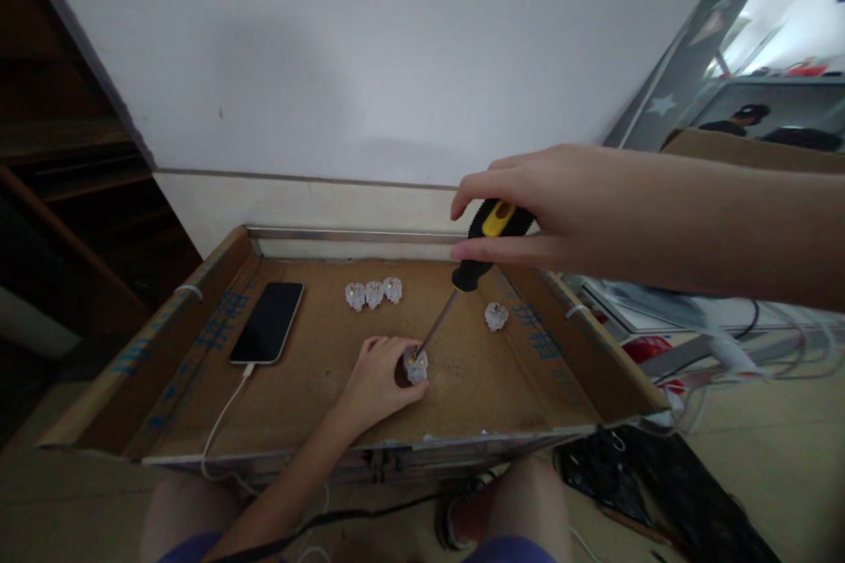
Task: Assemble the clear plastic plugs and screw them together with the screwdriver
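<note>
We are leaning over a shallow cardboard tray [462,405], its floor rough and brown, its flaps printed in blue. Our left hand [376,383] is curling round a small clear plastic piece [416,367], faceted and glinting, and pinching it down on the tray floor near the middle front. Our right hand [547,211] is closing its fingers on the black-and-yellow handle of a screwdriver [466,277]. It is holding the tool high and tilted, with the thin metal shaft running down so that the tip is meeting the top of the piece. Three similar clear pieces [373,292] are sitting in a row behind and a fourth clear piece [495,315] to the right, all apart from the hands. A glossy black phone [268,323] is lying at the left, trailing a white cable [224,418].
</note>
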Action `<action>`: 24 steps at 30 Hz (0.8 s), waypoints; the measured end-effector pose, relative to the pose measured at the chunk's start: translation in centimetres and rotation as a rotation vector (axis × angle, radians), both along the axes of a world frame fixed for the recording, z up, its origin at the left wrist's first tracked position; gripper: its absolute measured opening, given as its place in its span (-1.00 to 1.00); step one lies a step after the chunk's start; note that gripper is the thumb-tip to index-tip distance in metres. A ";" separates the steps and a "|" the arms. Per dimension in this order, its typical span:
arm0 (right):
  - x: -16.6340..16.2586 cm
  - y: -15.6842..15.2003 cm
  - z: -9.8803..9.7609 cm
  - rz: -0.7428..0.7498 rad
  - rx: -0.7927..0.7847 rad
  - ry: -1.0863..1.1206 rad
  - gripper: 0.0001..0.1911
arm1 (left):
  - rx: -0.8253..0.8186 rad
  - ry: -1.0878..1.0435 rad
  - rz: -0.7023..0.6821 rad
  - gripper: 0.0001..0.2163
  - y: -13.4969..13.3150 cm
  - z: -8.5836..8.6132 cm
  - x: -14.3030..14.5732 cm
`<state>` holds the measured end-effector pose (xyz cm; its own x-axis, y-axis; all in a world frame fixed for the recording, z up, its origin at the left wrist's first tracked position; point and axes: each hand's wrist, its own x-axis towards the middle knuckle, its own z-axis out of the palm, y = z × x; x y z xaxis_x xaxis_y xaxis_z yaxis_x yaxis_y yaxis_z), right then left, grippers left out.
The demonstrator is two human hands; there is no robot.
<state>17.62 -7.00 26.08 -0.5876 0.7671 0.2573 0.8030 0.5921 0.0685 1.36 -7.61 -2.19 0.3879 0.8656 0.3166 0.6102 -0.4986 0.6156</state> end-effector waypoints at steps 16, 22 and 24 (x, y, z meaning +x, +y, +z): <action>-0.7 -0.6 -0.2 0.043 -0.044 0.036 -0.63 | 0.012 0.014 -0.003 -0.60 0.1 -0.2 0.2; -0.5 -1.0 -0.9 0.055 0.010 0.076 -0.71 | 0.012 0.024 0.003 -0.60 0.1 -0.2 0.1; -0.5 -1.2 -1.0 0.068 0.000 0.066 -0.66 | 0.016 0.019 0.004 -0.60 0.1 -0.2 0.1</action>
<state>17.08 -8.22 25.04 -0.6204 0.7258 0.2972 0.7635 0.6456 0.0171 1.45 -7.50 -2.40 0.3909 0.8621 0.3225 0.6239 -0.5058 0.5957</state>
